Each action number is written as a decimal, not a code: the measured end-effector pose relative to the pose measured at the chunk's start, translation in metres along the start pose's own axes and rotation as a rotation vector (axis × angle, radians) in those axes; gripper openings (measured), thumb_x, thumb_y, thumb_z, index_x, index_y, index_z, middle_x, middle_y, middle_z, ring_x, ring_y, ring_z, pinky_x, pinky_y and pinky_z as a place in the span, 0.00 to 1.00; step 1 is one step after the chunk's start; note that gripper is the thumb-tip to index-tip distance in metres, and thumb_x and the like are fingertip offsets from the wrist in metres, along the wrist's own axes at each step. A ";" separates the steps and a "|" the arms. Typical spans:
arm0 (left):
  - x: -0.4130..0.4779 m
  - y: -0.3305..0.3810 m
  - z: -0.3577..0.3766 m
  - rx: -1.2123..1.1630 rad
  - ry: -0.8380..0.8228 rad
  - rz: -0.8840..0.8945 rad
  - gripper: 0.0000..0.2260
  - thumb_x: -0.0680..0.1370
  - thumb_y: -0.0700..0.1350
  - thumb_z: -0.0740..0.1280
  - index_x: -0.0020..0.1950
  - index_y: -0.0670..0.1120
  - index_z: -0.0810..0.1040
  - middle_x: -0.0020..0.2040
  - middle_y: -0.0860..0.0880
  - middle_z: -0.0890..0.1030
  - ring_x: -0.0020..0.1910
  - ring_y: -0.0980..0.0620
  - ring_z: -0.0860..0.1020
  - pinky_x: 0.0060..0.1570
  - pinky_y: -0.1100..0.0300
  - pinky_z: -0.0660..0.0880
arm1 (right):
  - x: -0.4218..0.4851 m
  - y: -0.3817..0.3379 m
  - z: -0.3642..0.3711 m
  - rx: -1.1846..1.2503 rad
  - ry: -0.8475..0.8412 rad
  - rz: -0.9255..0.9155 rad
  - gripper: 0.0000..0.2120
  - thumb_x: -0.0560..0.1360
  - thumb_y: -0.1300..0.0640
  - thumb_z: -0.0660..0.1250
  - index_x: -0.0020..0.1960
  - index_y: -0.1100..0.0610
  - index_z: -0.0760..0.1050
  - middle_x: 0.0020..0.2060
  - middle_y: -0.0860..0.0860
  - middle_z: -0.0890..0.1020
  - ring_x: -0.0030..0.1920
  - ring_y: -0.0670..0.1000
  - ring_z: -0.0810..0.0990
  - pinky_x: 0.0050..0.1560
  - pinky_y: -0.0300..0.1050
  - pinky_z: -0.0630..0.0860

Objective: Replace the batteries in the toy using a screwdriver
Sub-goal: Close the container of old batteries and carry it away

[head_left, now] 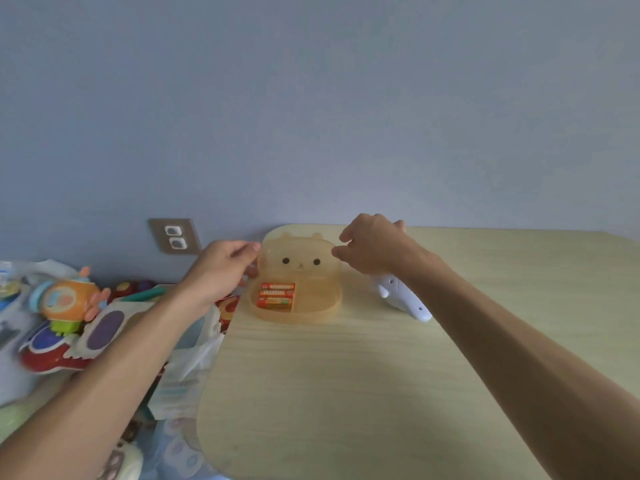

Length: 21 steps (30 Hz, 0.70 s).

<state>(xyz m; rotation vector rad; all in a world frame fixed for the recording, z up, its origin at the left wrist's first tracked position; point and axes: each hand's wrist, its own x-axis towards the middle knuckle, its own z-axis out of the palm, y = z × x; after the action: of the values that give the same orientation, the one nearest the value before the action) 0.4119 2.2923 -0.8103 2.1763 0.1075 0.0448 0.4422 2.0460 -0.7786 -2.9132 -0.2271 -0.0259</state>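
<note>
**Both hands at the open box lid**

I see a translucent orange box [298, 299] standing open at the far edge of the worktop [381, 375], its lid [299, 261] upright with a small animal face on it. Orange batteries [277, 295] lie in its left compartment. My left hand [221, 268] touches the lid's left edge, fingers loosely curled. My right hand [372, 245] hovers at the lid's right top corner, fingers narrow, holding nothing I can make out. A white toy [403, 299] lies just right of the box, partly under my right forearm.

The right forearm [485, 306] hides part of the white toy [401, 296], perhaps its head.
</note>
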 end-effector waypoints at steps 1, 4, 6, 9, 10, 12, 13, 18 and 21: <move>0.001 0.000 0.001 -0.016 -0.006 0.005 0.13 0.87 0.53 0.63 0.63 0.51 0.85 0.49 0.51 0.88 0.36 0.57 0.82 0.32 0.61 0.73 | 0.002 -0.002 0.002 -0.004 -0.007 0.006 0.17 0.81 0.44 0.64 0.64 0.53 0.80 0.56 0.47 0.86 0.61 0.52 0.79 0.63 0.51 0.64; 0.002 -0.001 0.001 -0.146 0.011 0.009 0.11 0.87 0.48 0.64 0.60 0.48 0.86 0.48 0.51 0.88 0.28 0.64 0.82 0.24 0.72 0.73 | -0.002 -0.008 0.001 0.116 0.012 -0.001 0.13 0.80 0.46 0.66 0.60 0.50 0.82 0.49 0.47 0.87 0.56 0.50 0.79 0.64 0.50 0.67; 0.001 0.000 -0.003 -0.310 -0.006 -0.022 0.11 0.86 0.48 0.66 0.56 0.45 0.86 0.51 0.45 0.90 0.31 0.61 0.86 0.27 0.71 0.77 | -0.009 -0.011 -0.005 0.205 0.048 -0.005 0.13 0.80 0.44 0.65 0.57 0.49 0.83 0.48 0.47 0.88 0.55 0.50 0.81 0.67 0.52 0.69; -0.003 -0.002 -0.012 -0.525 -0.059 -0.057 0.14 0.82 0.52 0.69 0.55 0.42 0.85 0.53 0.42 0.90 0.45 0.48 0.90 0.42 0.61 0.86 | -0.024 -0.014 -0.015 0.316 0.095 -0.017 0.16 0.82 0.42 0.62 0.54 0.50 0.83 0.45 0.49 0.88 0.47 0.50 0.83 0.64 0.53 0.73; -0.005 -0.003 -0.015 -0.542 -0.075 -0.054 0.17 0.80 0.54 0.70 0.56 0.41 0.84 0.53 0.43 0.90 0.48 0.46 0.90 0.46 0.58 0.87 | -0.030 -0.014 -0.016 0.354 0.115 -0.035 0.16 0.82 0.41 0.62 0.52 0.51 0.83 0.44 0.48 0.88 0.44 0.49 0.82 0.63 0.54 0.75; -0.010 -0.007 -0.019 -0.536 -0.096 -0.019 0.21 0.74 0.57 0.74 0.55 0.40 0.84 0.54 0.42 0.90 0.55 0.43 0.89 0.51 0.54 0.87 | -0.043 -0.014 -0.018 0.416 0.142 -0.080 0.16 0.81 0.41 0.65 0.49 0.52 0.83 0.44 0.48 0.87 0.44 0.48 0.82 0.61 0.54 0.76; -0.013 -0.008 -0.020 -0.505 -0.108 0.011 0.22 0.71 0.57 0.76 0.53 0.40 0.84 0.54 0.42 0.90 0.56 0.44 0.89 0.52 0.54 0.86 | -0.049 -0.013 -0.018 0.429 0.135 -0.106 0.15 0.80 0.41 0.67 0.48 0.52 0.83 0.45 0.47 0.87 0.48 0.49 0.83 0.60 0.54 0.77; -0.026 -0.014 -0.029 -0.185 -0.186 0.166 0.18 0.66 0.53 0.82 0.52 0.48 0.87 0.54 0.54 0.90 0.53 0.60 0.87 0.54 0.61 0.79 | -0.067 -0.009 -0.020 0.263 -0.024 -0.245 0.20 0.74 0.38 0.73 0.60 0.48 0.81 0.58 0.43 0.84 0.62 0.46 0.79 0.68 0.50 0.72; -0.028 -0.014 -0.026 -0.043 -0.278 0.219 0.27 0.65 0.54 0.83 0.64 0.55 0.85 0.61 0.60 0.87 0.61 0.63 0.84 0.65 0.59 0.78 | -0.068 -0.010 -0.020 0.128 -0.136 -0.213 0.30 0.73 0.35 0.72 0.72 0.43 0.74 0.68 0.40 0.79 0.72 0.51 0.68 0.63 0.44 0.63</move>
<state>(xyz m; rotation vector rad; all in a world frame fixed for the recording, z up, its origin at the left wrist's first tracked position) 0.3809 2.3190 -0.8071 2.1208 -0.2873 -0.1295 0.3731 2.0413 -0.7588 -2.7531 -0.5404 0.1479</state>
